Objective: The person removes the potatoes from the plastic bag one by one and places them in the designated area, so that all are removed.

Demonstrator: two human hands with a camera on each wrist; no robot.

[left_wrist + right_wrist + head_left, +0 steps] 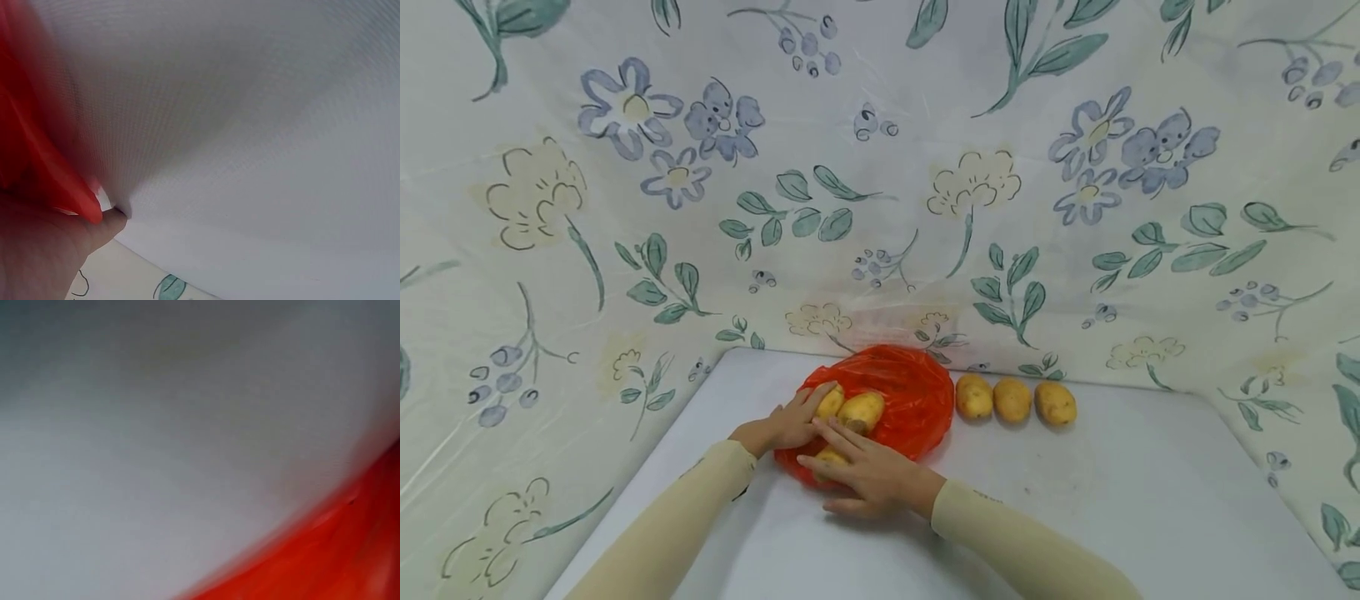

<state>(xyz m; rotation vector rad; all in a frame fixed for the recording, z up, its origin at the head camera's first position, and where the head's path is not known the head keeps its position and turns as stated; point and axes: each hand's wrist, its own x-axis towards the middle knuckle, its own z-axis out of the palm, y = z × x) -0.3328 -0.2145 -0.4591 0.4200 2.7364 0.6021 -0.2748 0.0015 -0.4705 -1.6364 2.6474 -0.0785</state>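
Several yellow potatoes (862,410) lie on a crumpled red plastic bag (917,392) on the white table. My left hand (790,423) rests at the bag's left side, its fingers laid over a potato (829,402). In the left wrist view, the thumb (103,230) stretches along the edge of the red plastic (53,169), close to the tabletop. My right hand (874,473) reaches across the bag's near side with fingers spread, partly covering another potato (831,460). The right wrist view shows only blurred tabletop and red plastic (325,556).
Three potatoes (1012,400) stand in a row on the table (1112,500), just right of the bag. A floral-patterned sheet (895,167) hangs behind the table and along its sides.
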